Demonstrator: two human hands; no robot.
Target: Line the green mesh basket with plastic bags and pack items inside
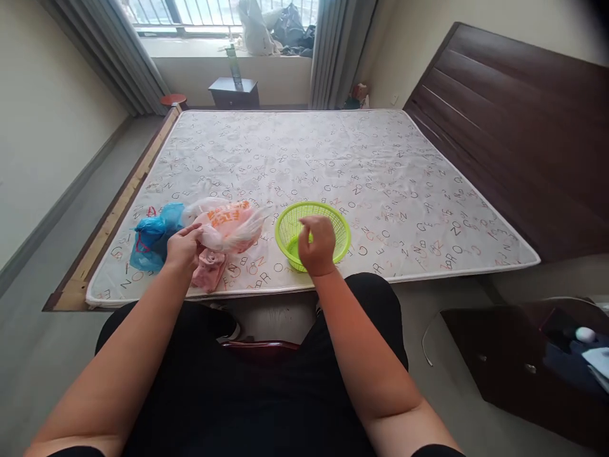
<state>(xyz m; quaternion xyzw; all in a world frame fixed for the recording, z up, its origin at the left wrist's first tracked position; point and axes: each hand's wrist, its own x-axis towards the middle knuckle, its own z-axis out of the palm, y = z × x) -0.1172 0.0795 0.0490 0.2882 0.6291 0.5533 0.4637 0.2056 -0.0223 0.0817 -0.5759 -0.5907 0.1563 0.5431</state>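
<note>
My left hand (184, 246) pinches the edge of a thin, clear plastic bag (228, 222) with orange print, which lies crumpled on the mattress. Just left of that hand is a blue plastic bag (164, 222) with red strips showing. A folded pink cloth (209, 270) lies below the clear bag, near the mattress edge. My right hand (318, 244) is held over a lime-green plastic basket (342, 231) with mesh sides. Its fingers are curled in, and whatever they may hold is hidden. The visible inside of the basket shows only its green bottom.
A white mattress (295, 152) printed with letters fills the bed, with a dark headboard (514, 127) at right. A wooden rail (124, 197) runs along the left. A bottle (234, 66) stands on a nightstand (233, 89). At lower right is a dark cabinet (504, 355) carrying small items.
</note>
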